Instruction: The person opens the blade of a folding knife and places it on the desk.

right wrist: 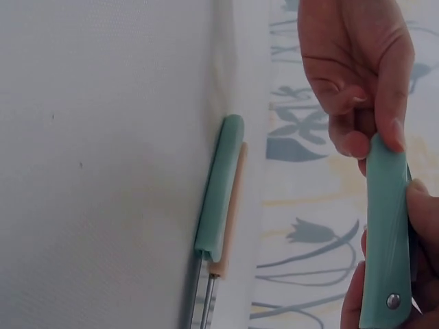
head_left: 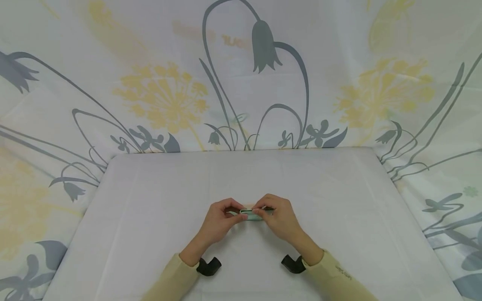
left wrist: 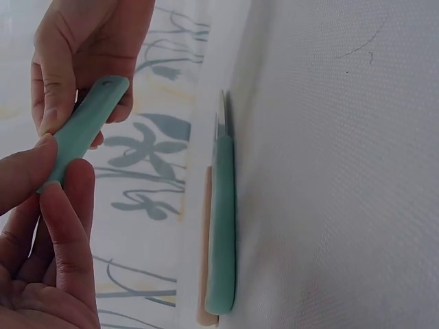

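My two hands meet over the middle of the table around a slim mint-green folding knife (right wrist: 387,233). My left hand (head_left: 219,221) pinches one end between thumb and fingers. The other end is gripped by my right hand (head_left: 280,214), where a metal pivot rivet (right wrist: 393,301) shows in the right wrist view. A dark strip runs along one side of the handle; no blade stands out from it. Beneath the hands, a green-handled utensil (left wrist: 223,226) with a narrow metal end lies on the table beside a peach-handled one (left wrist: 204,274); both are largely hidden in the head view.
The table has a plain white cover (head_left: 150,179). A white curtain (head_left: 233,92) printed with grey and yellow flowers surrounds its back and sides. A black wrist mount (head_left: 209,266) sits at the left cuff, another (head_left: 293,264) at the right.
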Available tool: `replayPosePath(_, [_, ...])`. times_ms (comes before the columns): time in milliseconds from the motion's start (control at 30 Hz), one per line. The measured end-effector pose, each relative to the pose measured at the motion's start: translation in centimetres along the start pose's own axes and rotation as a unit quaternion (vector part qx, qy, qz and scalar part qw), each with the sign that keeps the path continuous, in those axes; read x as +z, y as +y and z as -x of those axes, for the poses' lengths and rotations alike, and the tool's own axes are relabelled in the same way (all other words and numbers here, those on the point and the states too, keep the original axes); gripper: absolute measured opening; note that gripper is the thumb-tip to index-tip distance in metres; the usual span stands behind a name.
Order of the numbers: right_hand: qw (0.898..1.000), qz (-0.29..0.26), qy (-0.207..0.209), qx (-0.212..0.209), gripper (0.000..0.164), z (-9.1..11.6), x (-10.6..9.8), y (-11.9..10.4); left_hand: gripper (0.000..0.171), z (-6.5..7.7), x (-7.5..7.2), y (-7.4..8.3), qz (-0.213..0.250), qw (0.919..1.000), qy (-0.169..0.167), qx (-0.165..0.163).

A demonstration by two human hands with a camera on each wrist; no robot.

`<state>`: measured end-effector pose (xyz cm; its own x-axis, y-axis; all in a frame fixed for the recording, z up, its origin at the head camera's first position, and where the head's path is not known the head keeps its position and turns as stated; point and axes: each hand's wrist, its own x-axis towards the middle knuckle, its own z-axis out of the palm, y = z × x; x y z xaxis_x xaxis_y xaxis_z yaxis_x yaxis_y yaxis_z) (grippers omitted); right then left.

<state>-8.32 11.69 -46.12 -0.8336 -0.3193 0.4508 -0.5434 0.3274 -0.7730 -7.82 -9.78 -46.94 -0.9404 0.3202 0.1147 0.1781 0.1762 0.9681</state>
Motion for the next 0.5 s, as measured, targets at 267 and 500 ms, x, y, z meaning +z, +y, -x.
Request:
replayPosePath(267, [0.999,0.038,0.037,0.002,0.013,0.49,0.72,-0.18,0.014,-0.18,0.14,0.4,-0.013,0.9998,0.006,-0.011])
replayPosePath(500, [0.998,0.033,0.057,-0.006,0.013,0.59,1.0,-0.11,0.014,-0.17,0.2,0.63,-0.022,0.9995,0.007,-0.023])
